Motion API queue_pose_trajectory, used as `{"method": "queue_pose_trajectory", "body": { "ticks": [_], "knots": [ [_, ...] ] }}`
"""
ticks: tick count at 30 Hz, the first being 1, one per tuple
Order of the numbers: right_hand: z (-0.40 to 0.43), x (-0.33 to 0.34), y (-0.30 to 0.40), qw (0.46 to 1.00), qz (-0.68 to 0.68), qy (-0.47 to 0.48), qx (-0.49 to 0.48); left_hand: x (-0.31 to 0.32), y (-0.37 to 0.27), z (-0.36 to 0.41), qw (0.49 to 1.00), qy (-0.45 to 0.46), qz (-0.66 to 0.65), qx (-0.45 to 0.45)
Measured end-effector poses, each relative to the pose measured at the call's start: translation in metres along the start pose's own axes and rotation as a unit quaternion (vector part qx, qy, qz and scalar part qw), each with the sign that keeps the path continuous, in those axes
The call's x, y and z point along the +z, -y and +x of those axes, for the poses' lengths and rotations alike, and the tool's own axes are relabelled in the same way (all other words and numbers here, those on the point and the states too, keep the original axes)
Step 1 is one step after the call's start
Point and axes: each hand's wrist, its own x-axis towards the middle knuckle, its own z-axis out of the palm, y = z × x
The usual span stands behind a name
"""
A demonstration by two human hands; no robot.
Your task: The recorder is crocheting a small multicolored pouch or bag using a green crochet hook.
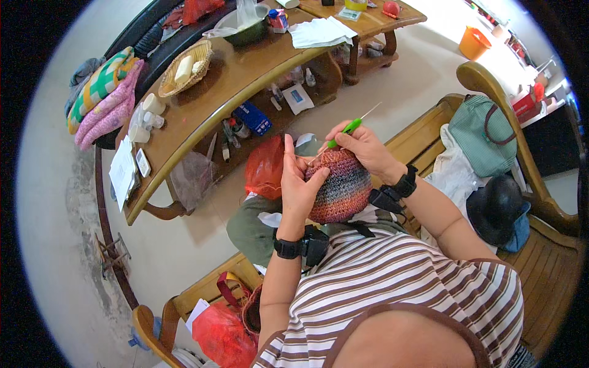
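A rounded crocheted piece of multicoloured yarn [343, 186], banded in purple, grey and orange, is held up above my lap. My left hand [299, 181] pinches its left edge with thumb and fingers, the index finger raised with a strand of yarn by it. In my right hand [356, 140] is a crochet hook with a green handle [345, 132]; its metal end points down-left to the upper edge of the piece, and a thin tip sticks out at the other end. Where hook and stitches meet is partly hidden by fingers. A red plastic bag [265, 168] lies just beyond my left hand.
A long wooden table [202, 124] stands ahead, bearing a wicker basket [205, 49], a bowl, cups and papers. I sit on a slatted wooden bench [412, 138] with a green striped bag [485, 133] and black hat [496, 209] at right, another red bag [223, 333] at left.
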Motion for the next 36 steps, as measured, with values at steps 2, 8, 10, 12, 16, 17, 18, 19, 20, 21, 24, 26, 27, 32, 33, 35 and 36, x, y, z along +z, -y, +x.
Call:
{"method": "queue_pose_trajectory", "body": {
  "ticks": [2,8,10,12,16,17,18,19,20,21,24,26,27,32,33,35,36],
  "knots": [
    [0.002,0.0,-0.003,1.0,0.001,-0.002,0.004,-0.006,0.007,0.001,1.0,0.001,0.007,0.006],
    [0.005,-0.001,-0.005,0.999,0.021,-0.023,-0.012,-0.01,0.001,0.001,1.0,-0.006,0.002,0.001],
    [0.004,-0.002,-0.005,0.999,0.025,-0.027,-0.007,-0.011,0.002,0.0,1.0,-0.009,0.007,0.003],
    [0.003,-0.002,-0.003,1.0,0.017,-0.019,0.001,-0.011,0.003,-0.001,1.0,-0.012,0.012,0.006],
    [0.0,-0.001,0.0,0.999,0.038,-0.014,0.009,-0.01,0.001,-0.001,1.0,-0.009,0.009,-0.001],
    [0.0,-0.002,0.0,0.999,0.031,-0.019,0.012,-0.009,0.0,-0.001,1.0,-0.008,0.004,-0.005],
    [0.0,-0.003,0.0,0.999,0.024,-0.023,0.016,-0.009,-0.001,-0.001,1.0,-0.008,0.004,-0.006],
    [-0.001,-0.004,0.0,0.999,0.024,-0.023,0.017,-0.009,-0.001,-0.001,1.0,-0.007,-0.008,-0.012],
    [-0.001,-0.005,0.0,1.0,0.013,-0.021,0.013,-0.009,-0.001,-0.001,1.0,-0.006,-0.021,-0.018],
    [0.0,-0.005,0.001,1.0,0.003,-0.018,0.01,-0.009,-0.001,-0.001,1.0,-0.006,-0.021,-0.019],
    [0.0,-0.008,0.001,1.0,0.023,0.007,0.007,-0.009,-0.001,-0.001,1.0,-0.001,-0.023,-0.018],
    [0.001,-0.012,0.002,0.999,0.031,0.02,0.007,-0.007,-0.003,-0.001,0.999,0.003,-0.03,-0.029],
    [0.001,-0.013,0.002,0.999,0.039,0.033,0.007,-0.007,-0.003,-0.001,0.999,0.002,-0.03,-0.029],
    [-0.001,-0.015,0.013,0.996,-0.049,0.068,-0.028,-0.005,-0.003,-0.001,1.0,-0.002,-0.016,-0.017],
    [-0.001,-0.013,0.015,0.993,-0.089,0.066,-0.048,-0.006,-0.002,-0.001,1.0,-0.002,-0.016,-0.017],
    [-0.005,-0.009,0.022,0.991,-0.099,0.072,-0.048,-0.006,0.001,-0.001,1.0,-0.013,0.011,-0.008],
    [-0.008,-0.007,0.023,0.99,-0.108,0.076,-0.05,-0.006,0.001,-0.001,1.0,-0.014,0.012,-0.008]
  ]
}}
